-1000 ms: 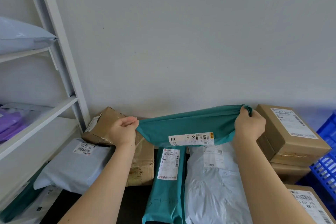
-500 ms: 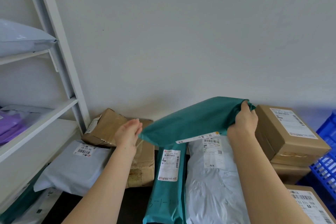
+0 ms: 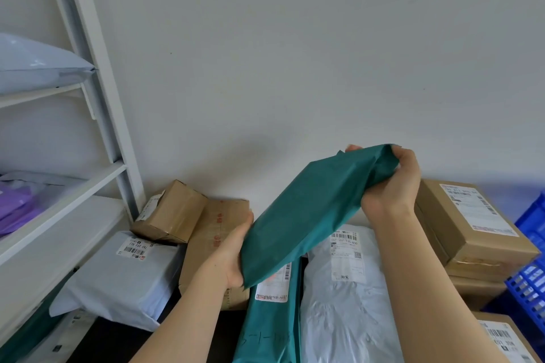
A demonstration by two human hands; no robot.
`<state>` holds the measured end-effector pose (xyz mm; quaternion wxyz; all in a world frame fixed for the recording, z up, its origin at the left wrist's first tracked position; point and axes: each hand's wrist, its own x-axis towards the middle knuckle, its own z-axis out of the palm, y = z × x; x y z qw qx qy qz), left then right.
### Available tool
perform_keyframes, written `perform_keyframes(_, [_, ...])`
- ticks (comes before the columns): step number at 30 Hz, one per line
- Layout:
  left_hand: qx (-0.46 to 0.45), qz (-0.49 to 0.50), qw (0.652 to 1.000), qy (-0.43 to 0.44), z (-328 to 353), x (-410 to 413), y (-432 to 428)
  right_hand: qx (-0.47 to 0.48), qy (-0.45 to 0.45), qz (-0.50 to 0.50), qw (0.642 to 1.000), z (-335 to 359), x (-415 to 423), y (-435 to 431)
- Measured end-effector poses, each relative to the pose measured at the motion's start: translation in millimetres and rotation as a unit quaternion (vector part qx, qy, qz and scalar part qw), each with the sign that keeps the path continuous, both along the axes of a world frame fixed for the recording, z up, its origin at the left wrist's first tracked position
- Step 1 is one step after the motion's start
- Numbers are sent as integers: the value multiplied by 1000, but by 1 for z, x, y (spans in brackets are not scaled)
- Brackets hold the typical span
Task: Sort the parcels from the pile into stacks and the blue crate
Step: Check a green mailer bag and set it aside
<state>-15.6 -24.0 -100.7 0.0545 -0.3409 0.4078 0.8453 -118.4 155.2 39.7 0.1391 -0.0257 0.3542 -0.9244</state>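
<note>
**A:** Raised and tipped since a second ago, your teal parcel (image 3: pixel 309 215) now slants from lower centre up to the right, above the pile (image 3: pixel 345 303). What surrounds it?

**B:** White shelving (image 3: pixel 97 97) fills the left. Stacked cardboard boxes (image 3: pixel 460 224) and the blue crate (image 3: pixel 530 283) sit at the right edge. Your right hand (image 3: pixel 395 186) curls round the parcel's upper end. Your left hand (image 3: pixel 228 259) cups its lower end, thumb on top.

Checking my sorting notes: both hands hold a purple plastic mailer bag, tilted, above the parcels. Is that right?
Not purple. The head view shows a dark green plastic mailer bag, tilted, held by the left hand at its lower end and the right hand at its upper end, above the parcels.
</note>
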Motion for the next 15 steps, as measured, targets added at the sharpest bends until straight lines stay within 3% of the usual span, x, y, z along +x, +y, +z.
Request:
perform_keyframes(4, [-17,33,999,17,-3,-1,-8,23,10,-7,1000,-6,-5,14])
perform_keyframes(6, [-18,56,998,36,-4,-1,-14,125,18,-55,990,-13,-15,20])
perform_keyframes(9, [-39,103,993,40,-7,-2,-29,351,23,-118,928,-26,-26,26])
perform_keyframes(15, [-111,149,982,25,-9,-4,-46,621,143,-112,763,-25,-15,30])
